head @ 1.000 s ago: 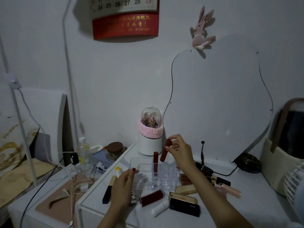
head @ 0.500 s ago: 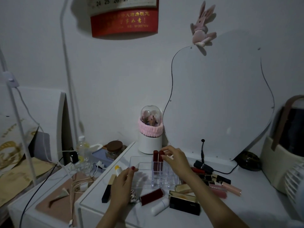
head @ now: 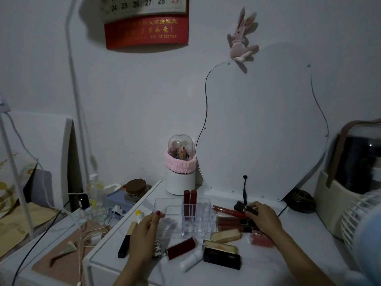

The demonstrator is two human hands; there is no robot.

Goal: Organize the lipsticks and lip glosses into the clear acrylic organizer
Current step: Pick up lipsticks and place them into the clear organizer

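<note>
The clear acrylic organizer [head: 203, 225] stands mid-table with two dark red lip glosses [head: 190, 203] upright in its back left slots. My left hand [head: 144, 232] rests against the organizer's left tray, fingers loose, holding nothing. To the right of the organizer, my right hand [head: 262, 218] closes its fingers on a black lipstick [head: 245, 208] in a pile of tubes [head: 233, 221]. Loose on the table lie a dark red lipstick [head: 181, 248], a white tube [head: 191, 260], a black box [head: 221, 258], a gold tube [head: 225, 235] and a black-and-gold lipstick [head: 125, 241].
A white brush holder with a pink band [head: 181, 172] and a wavy mirror [head: 261, 129] stand at the back. A fan [head: 358, 228] and a cream case [head: 350, 182] fill the right side. Cables, a bottle and a jar [head: 136, 189] clutter the lower shelf on the left.
My right hand set the dark red lip gloss upright in the organizer beside the first one, let go, then moved right to the pile and took hold of a black lipstick. My left hand stayed put.
</note>
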